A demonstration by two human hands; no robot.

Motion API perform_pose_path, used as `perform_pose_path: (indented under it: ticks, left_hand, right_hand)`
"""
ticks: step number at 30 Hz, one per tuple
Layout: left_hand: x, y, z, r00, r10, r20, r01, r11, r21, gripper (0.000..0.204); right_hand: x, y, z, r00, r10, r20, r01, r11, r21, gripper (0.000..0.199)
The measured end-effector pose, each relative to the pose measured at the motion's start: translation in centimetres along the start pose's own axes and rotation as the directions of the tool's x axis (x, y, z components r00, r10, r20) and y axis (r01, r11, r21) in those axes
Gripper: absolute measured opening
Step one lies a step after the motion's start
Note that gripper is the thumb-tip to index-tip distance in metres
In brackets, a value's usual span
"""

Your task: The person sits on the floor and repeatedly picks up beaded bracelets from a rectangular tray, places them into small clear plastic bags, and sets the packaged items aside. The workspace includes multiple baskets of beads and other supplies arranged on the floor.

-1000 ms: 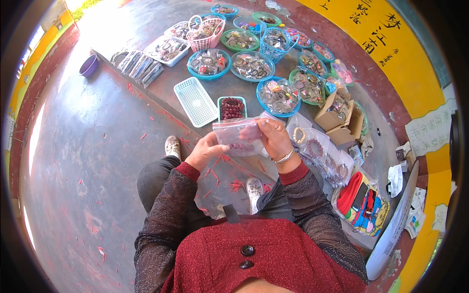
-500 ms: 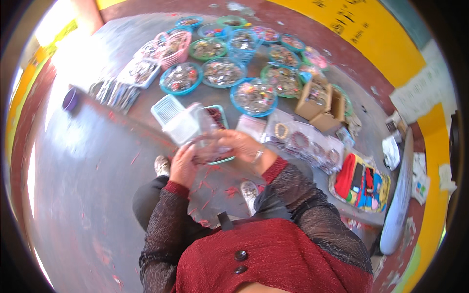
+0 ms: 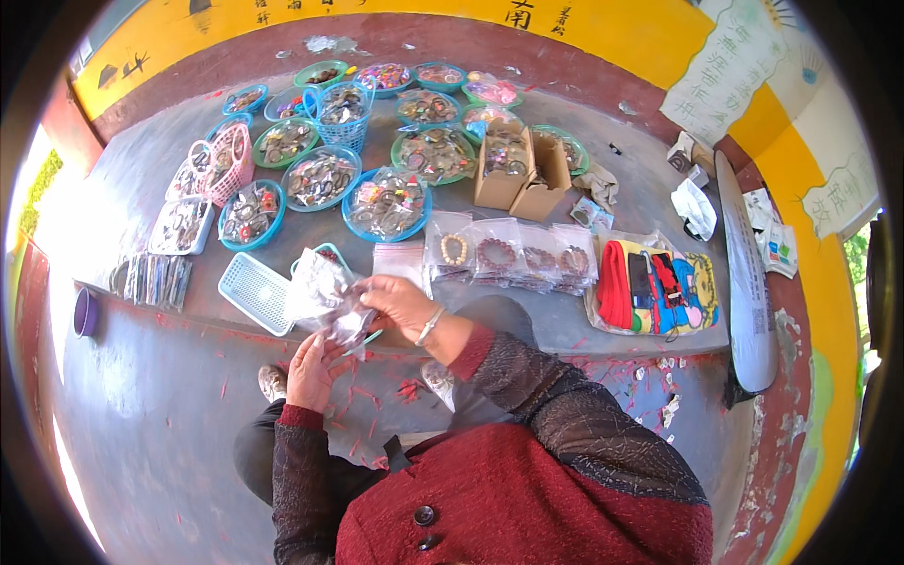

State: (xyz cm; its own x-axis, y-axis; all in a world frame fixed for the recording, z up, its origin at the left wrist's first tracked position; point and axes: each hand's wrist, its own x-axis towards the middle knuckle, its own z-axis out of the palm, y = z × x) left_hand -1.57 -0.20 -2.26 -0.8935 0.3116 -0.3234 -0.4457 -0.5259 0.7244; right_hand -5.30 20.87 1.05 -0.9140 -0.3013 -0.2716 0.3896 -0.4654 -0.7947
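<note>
Both my hands hold a clear plastic bag in front of me, above the ledge's front edge. My left hand pinches its lower side with fingertips. My right hand, with a bracelet on the wrist, grips its upper right edge. What lies inside the bag is too blurred to make out. Just beyond it is whitish, crinkled plastic, partly covering a pale green basket with dark red things in it. An empty-looking white slatted basket stands to the left. Flat clear bags lie beyond my right hand.
Bagged bead bracelets lie in a row on the ledge. Behind are several round baskets of small packets and open cardboard boxes. A colourful bag lies right, a purple bucket left. Red scraps litter the floor.
My view has turned to the right, so the baskets appear further left. My hands still hold the clear bag, now tilted differently, with the right hand at its upper edge.
</note>
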Motion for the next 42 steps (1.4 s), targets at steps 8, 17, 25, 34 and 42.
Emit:
perform_pose_path:
  ticks: [8,17,25,34,42]
  left_hand:
    - [-0.7,0.4,1.3,0.997,-0.069,-0.041,0.076,0.976,0.205,0.033]
    - [0.3,-0.4,1.1,0.990,-0.093,-0.109,0.121,0.949,0.290,0.028]
    - [1.2,-1.2,1.4,0.985,-0.103,-0.136,0.144,0.929,0.342,0.027]
    - [1.0,-1.3,1.0,0.979,-0.139,-0.146,0.188,0.890,0.416,0.028]
    - [0.9,-1.3,1.2,0.980,-0.144,-0.140,0.194,0.860,0.472,0.029]
  right_hand:
    - [-6.1,-8.7,-13.4,0.896,-0.294,-0.331,0.333,0.941,0.066,0.018]
    - [-8.1,-9.2,-33.5,0.648,-0.177,-0.741,0.447,0.876,0.181,0.010]
    - [-8.5,-2.7,-39.6,0.526,0.158,-0.836,0.282,0.894,0.347,0.018]
    - [-8.7,-3.1,-37.1,0.410,0.054,-0.910,-0.114,0.993,0.007,0.022]
    - [-10.0,-1.0,-37.3,0.201,-0.915,-0.349,-0.563,0.183,-0.806,0.026]
